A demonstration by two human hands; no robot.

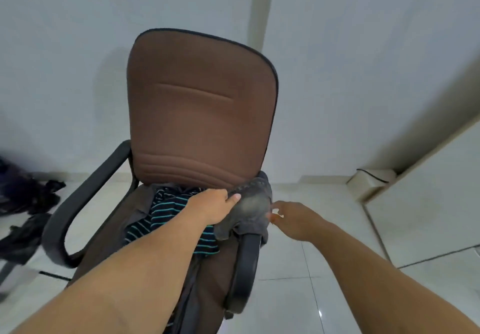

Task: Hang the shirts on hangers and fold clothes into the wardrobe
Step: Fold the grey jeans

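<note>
Left hand: we see the left hand (217, 205) on the grey garment (250, 207), thumb on top and fingers curled under its upper edge, gripping it.
Right hand: the right hand (293, 219) sits just beside the same garment's right edge, fingers loosely bent (blur keeps us from telling whether the fingertips actually touch cloth).
Grey garment: bunched over the chair's right armrest (245, 266), at the foot of the backrest, faded and pale in the middle.
Striped shirt: a dark striped shirt (166, 211) with teal and white bands lies crumpled on the seat, partly under our left forearm.
Brown garment: a brown garment (140, 203) spreads beneath the striped one across the seat.
Chair: a brown office chair (200, 115) with black armrests, facing us, against a white wall.
Floor: dark clothes (28, 203) lie heaped on the pale tiles, at far left.
</note>
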